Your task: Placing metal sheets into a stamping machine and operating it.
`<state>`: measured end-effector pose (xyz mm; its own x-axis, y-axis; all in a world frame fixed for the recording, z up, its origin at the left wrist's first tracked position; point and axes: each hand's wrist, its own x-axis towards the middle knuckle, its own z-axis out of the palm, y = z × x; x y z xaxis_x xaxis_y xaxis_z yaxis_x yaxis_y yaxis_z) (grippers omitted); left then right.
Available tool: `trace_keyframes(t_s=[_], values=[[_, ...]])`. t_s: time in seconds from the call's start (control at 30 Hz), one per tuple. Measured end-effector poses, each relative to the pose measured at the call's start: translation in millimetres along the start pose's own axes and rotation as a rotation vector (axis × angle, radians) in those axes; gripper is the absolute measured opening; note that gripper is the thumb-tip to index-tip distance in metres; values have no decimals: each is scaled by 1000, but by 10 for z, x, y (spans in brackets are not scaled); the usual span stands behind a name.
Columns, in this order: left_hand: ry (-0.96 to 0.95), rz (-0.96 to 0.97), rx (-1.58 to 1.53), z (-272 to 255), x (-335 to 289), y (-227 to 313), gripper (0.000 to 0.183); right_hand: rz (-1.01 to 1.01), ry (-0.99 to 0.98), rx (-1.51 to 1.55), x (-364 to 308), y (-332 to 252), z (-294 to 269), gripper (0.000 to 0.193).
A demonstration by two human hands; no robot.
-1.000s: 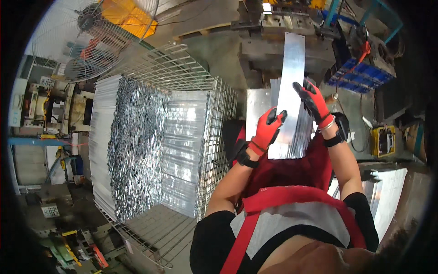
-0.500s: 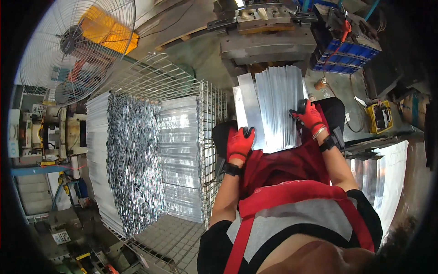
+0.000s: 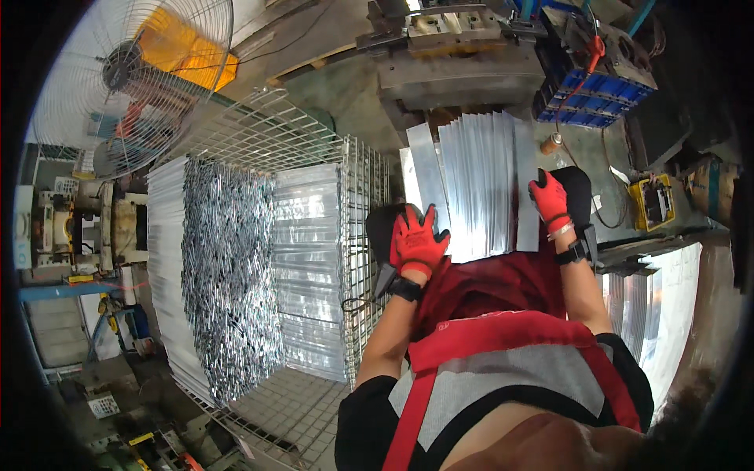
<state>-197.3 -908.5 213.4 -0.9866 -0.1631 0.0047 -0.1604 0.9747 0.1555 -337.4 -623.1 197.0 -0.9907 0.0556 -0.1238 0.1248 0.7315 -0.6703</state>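
A fanned stack of thin, shiny metal strips lies across my lap, its long sides pointing away from me. One strip slants out at the left of the stack, and another strip stands apart at its right. My left hand, in a red glove with black fingertips, rests with fingers spread on the near end of the left strip. At the right strip's outer edge is my right hand, gloved alike, its fingers curled in against that edge. The fingertips' underside is hidden.
To my left stands a wire mesh cage packed with stacked metal strips. A large fan is beyond it. Ahead sits a heavy metal machine block, with blue crates to its right. More strips lie at my right side.
My left hand has opened from a pinch and spread over the left strip. My right hand has shifted right, and one strip now sits apart at the stack's right side.
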Motion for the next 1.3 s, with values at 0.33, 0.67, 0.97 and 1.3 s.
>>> trace_keyframes(t_s=[0.33,0.67,0.97,1.3], values=[[-699,-34,-2117,-219,384,423,40,-200,-78,1053,153,-821,-227,23],[-664,170,-1952,89,722,775,42,-315,-263,1107,475,-1159,-84,31],[-38,561,-1408,-570,1438,845,57,-352,-226,927,1280,-1715,-116,20],[-632,-274,-2193,-690,1622,963,23,-306,-413,1254,1614,-1518,104,25]])
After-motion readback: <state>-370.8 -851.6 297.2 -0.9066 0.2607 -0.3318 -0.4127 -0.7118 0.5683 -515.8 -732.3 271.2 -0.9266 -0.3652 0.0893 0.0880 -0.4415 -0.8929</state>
